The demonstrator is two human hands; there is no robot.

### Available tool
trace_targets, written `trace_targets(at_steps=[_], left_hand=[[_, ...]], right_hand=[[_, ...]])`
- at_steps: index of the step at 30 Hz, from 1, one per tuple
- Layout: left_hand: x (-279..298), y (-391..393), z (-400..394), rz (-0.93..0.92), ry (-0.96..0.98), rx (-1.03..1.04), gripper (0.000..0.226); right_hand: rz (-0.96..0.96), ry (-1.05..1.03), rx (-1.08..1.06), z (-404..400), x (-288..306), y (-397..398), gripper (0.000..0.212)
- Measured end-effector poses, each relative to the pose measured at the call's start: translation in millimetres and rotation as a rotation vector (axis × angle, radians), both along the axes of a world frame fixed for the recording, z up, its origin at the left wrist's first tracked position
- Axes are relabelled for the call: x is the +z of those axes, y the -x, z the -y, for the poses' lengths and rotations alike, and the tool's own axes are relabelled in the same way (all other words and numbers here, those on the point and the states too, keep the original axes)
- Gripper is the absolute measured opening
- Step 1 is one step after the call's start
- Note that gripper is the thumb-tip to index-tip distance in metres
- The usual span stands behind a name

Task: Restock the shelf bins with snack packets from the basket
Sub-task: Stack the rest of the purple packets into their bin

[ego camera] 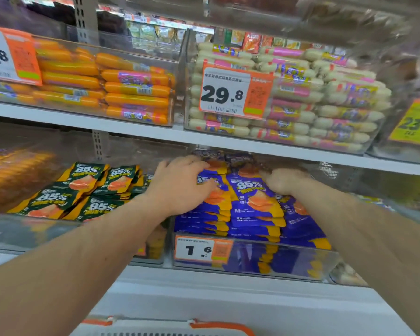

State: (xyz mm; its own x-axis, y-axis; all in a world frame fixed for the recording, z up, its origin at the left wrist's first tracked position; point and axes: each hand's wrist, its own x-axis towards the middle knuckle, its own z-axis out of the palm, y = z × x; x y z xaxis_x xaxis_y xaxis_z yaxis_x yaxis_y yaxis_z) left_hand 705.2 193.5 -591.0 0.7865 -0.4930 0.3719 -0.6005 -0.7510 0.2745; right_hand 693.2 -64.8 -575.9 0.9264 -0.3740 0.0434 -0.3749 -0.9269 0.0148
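Blue and yellow snack packets (255,204) marked 85% are stacked in a clear bin (252,265) on the lower shelf, behind a 1.6 price tag. My left hand (180,187) lies flat on the left stack, fingers spread over the top packets. My right hand (285,181) rests on the right side of the stacks, its fingers reaching toward the back of the bin and partly blurred. The basket (218,327) shows only as a white rim with orange handles at the bottom edge; its contents are hidden.
Green 85% packets (83,190) fill the bin to the left. On the shelf above, bins hold orange sausages (131,93) and white sausages (313,105) with a 29.8 tag. The upper shelf edge (228,141) hangs just above both hands. A white ledge (228,294) runs below.
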Motion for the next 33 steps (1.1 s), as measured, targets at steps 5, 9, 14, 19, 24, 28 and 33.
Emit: trace_targets(at_steps=[5, 9, 14, 19, 24, 28, 33], left_hand=[[12.7, -21.3, 30.8, -0.212, -0.271, 0.014, 0.065], [0.0, -20.2, 28.7, -0.242, -0.426, 0.032, 0.069], [2.4, -15.2, 28.9, -0.219, -0.427, 0.051, 0.068], [16.5, -33.5, 47.8, -0.221, -0.465, 0.066, 0.067], [16.6, -45.0, 62.9, -0.346, -0.489, 0.077, 0.069], [11.0, -47.6, 65.2, -0.312, -0.505, 0.097, 0.072], [12.8, -33.1, 55.6, -0.259, -0.447, 0.043, 0.070]], right_hand=[[-0.123, -0.107, 0.017, 20.2, -7.4, -4.7, 0.062], [-0.110, -0.152, -0.012, 27.6, -13.3, -10.0, 0.057], [-0.113, -0.151, 0.000, 29.9, -11.9, -11.1, 0.053], [-0.063, -0.274, 0.130, -5.9, 5.5, -19.2, 0.051], [-0.149, -0.113, 0.220, -31.1, -9.6, -33.2, 0.062], [-0.146, -0.123, 0.166, -27.1, -18.5, -40.3, 0.064], [-0.036, -0.192, 0.109, -22.9, 1.3, -11.2, 0.051]])
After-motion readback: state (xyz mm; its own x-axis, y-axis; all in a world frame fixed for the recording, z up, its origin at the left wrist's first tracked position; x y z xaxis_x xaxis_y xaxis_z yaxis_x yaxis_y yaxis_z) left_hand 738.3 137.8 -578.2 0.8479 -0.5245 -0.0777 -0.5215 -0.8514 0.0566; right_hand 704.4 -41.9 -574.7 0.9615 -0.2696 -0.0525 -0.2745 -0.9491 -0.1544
